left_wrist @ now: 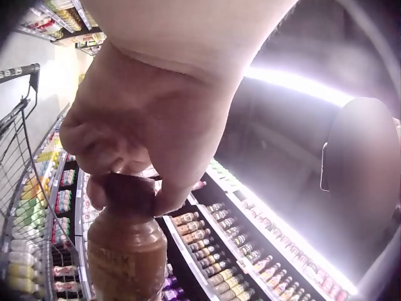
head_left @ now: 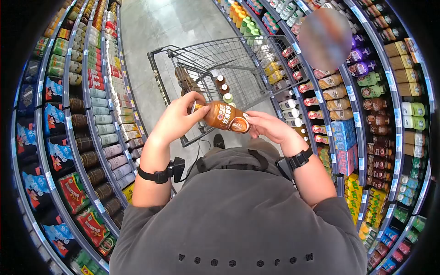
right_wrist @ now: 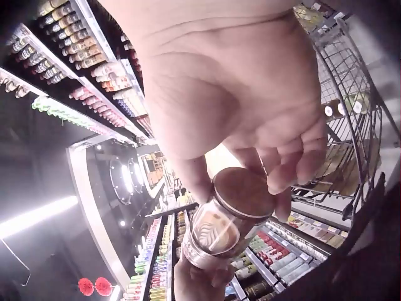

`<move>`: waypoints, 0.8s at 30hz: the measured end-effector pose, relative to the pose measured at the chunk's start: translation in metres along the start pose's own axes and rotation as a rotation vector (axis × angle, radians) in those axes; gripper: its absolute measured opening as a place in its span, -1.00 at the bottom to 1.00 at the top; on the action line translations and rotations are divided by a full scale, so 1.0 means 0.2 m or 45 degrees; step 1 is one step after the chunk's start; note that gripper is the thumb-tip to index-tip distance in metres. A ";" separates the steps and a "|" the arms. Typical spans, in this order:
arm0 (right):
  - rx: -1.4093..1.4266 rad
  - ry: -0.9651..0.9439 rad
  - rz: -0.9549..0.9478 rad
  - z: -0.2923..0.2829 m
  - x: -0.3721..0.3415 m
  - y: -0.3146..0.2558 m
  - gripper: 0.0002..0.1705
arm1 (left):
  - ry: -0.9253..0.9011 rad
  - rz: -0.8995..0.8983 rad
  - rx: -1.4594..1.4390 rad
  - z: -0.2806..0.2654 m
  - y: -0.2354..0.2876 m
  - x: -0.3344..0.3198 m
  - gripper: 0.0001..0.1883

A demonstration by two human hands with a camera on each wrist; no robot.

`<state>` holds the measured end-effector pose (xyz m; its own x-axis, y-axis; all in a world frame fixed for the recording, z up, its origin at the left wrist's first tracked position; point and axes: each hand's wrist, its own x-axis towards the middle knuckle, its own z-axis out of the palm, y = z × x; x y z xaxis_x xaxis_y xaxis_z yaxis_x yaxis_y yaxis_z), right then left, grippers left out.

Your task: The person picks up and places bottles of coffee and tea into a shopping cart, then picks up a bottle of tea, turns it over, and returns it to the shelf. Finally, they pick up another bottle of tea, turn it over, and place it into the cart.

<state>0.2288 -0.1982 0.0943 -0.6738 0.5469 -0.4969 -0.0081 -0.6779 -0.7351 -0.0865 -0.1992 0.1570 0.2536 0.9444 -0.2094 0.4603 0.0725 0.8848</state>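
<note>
Holding one brown bottle (head_left: 224,118) between both hands positions it in front of the torso, on the near side of the shopping cart (head_left: 159,84). The bottle lies tilted well over in the head view, cap end toward the left hand (head_left: 178,113), base toward the right hand (head_left: 271,125). The left hand grips the dark cap (left_wrist: 130,195), thumb on one side and fingers on the other. The right hand holds the base end (right_wrist: 244,191) between thumb and fingers. The label carries pale lettering and a picture of a coffee cup with a leaf pattern, located near the base.

Inside the cart stand two dark bottles with white caps (head_left: 220,78) and, just beside them, a third bottle with a pale cap (head_left: 228,97). Stocked left shelves (head_left: 68,123) and right shelves (head_left: 362,158) flank the person. A black strap (head_left: 300,159) encircles the right wrist.
</note>
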 end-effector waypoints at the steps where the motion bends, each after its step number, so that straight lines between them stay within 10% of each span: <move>1: 0.003 0.004 0.013 0.00 0.03 0.00 -0.38 | -0.031 -0.017 0.015 -0.01 -0.02 0.01 -0.74; 15: 0.068 -0.058 0.235 -0.35 0.43 -0.18 -0.33 | -0.042 -0.232 0.044 -0.03 -0.17 0.39 -0.75; 24: 0.384 0.032 0.386 -0.86 1.03 -0.15 -0.32 | 0.403 -0.361 0.017 0.23 -0.44 1.06 -0.69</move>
<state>0.2177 0.0204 -0.0655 -0.6611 0.3101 -0.6832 -0.0310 -0.9211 -0.3882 -0.0348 -0.0206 0.0164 -0.1576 0.9397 -0.3036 0.4858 0.3414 0.8046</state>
